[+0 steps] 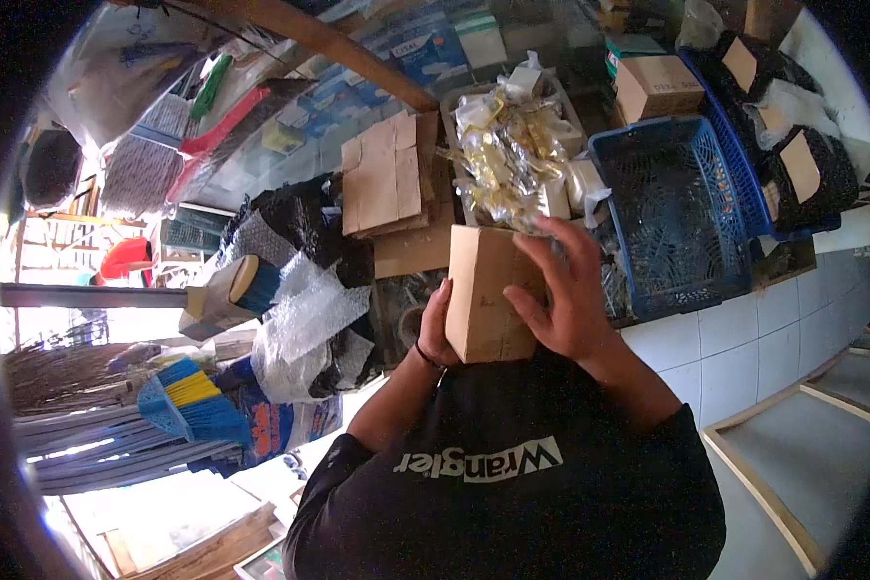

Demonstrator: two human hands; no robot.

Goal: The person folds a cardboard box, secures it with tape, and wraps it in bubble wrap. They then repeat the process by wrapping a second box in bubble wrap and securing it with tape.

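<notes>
**Position.** We hold a small brown cardboard box (498,300) in front of our chest, its long axis running away from us. Its far end lies, as we see it, just short of the tray (565,104) of clear and gold-coloured plastic packets (503,164).

**Hands.** Our left hand (436,327) clasps the left side of the box, thumb along the side; its other fingers are mostly hidden. Our right hand (572,295) is spread, thumb and forefinger parted over the right side of the box. We cannot tell whether its fingertips touch the cardboard.

**Surroundings.** Flattened cardboard sheets (382,179) lie to the left of the tray, bubble wrap (309,319) nearer on the left, and a blue plastic basket (691,302) to the right.

**Cautions.**
- Slip: the left hand appears to be the main support. If its clasp slackens while the right hand stays spread, the box could tilt or drop.
- Crushing: too hard a squeeze could buckle the thin-looking walls.
- Snagging: if we swing the far end forward, it could catch the loose packets and drag some over the tray rim.
</notes>
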